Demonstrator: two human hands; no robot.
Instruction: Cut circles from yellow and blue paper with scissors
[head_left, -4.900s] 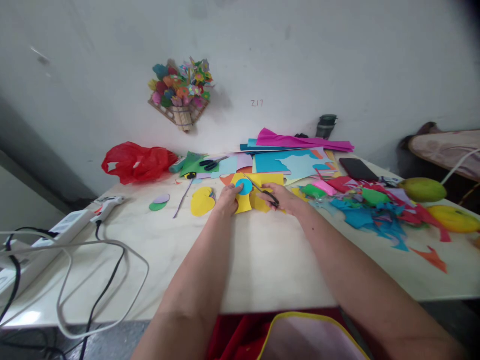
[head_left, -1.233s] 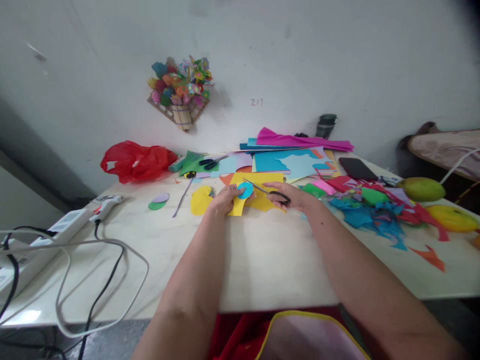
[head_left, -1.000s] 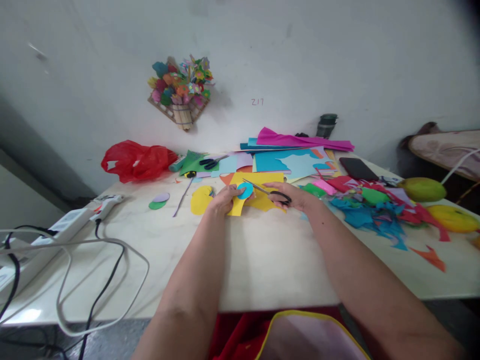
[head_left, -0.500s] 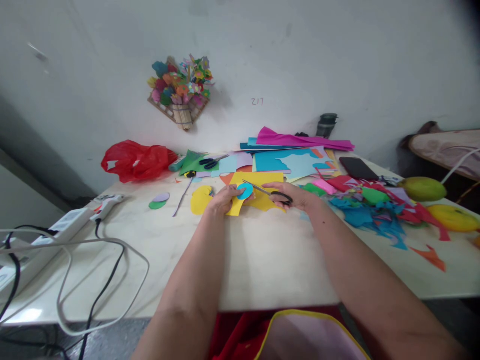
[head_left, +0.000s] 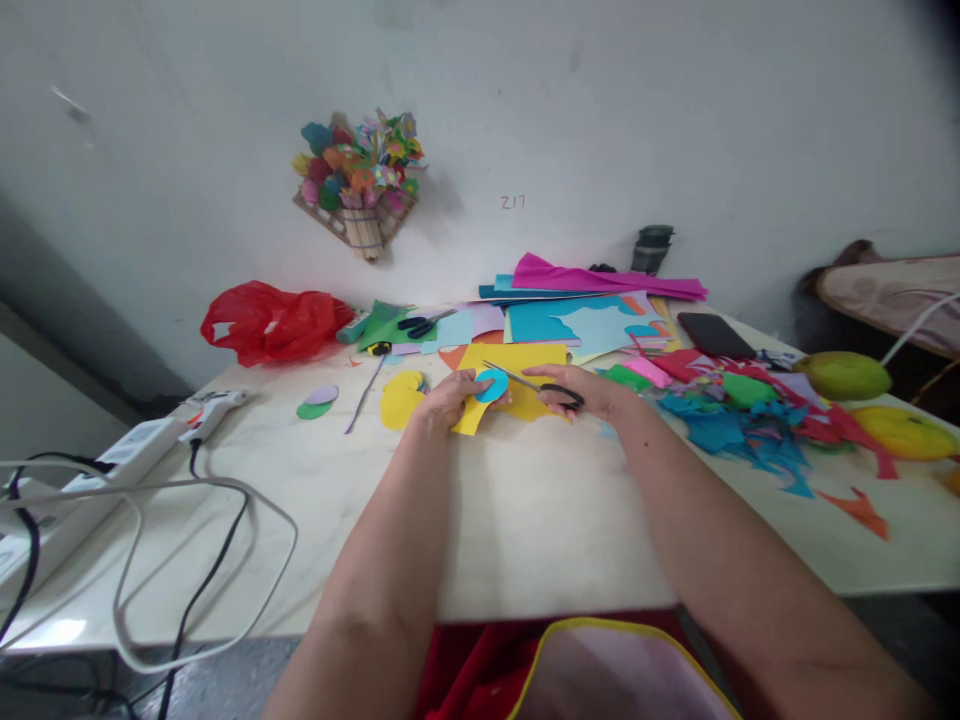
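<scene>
My left hand (head_left: 450, 395) pinches a blue paper disc (head_left: 493, 384) against a piece of yellow paper (head_left: 469, 415). My right hand (head_left: 574, 388) is closed round the black handles of a pair of scissors (head_left: 534, 384). The blades reach left, close to the upper edge of the disc; whether they are parted is hard to tell. Behind both hands lies a larger yellow sheet (head_left: 540, 356). A rounded yellow paper piece (head_left: 400, 402) rests just left of my left hand. Farther left, a lilac oval and a green oval (head_left: 313, 410) overlap on the table.
Paper scraps (head_left: 750, 425) are heaped at the right beside a phone (head_left: 715, 335) and yellow-green fruit (head_left: 844, 376). Coloured sheets (head_left: 540, 320) and a second pair of scissors (head_left: 417, 326) lie at the back. A red plastic bag (head_left: 274, 322) and a power strip (head_left: 112, 465) with cables are at the left.
Both hands hold nearly the same pose, with the disc and scissors almost unmoved. The whole view has shifted very slightly.
</scene>
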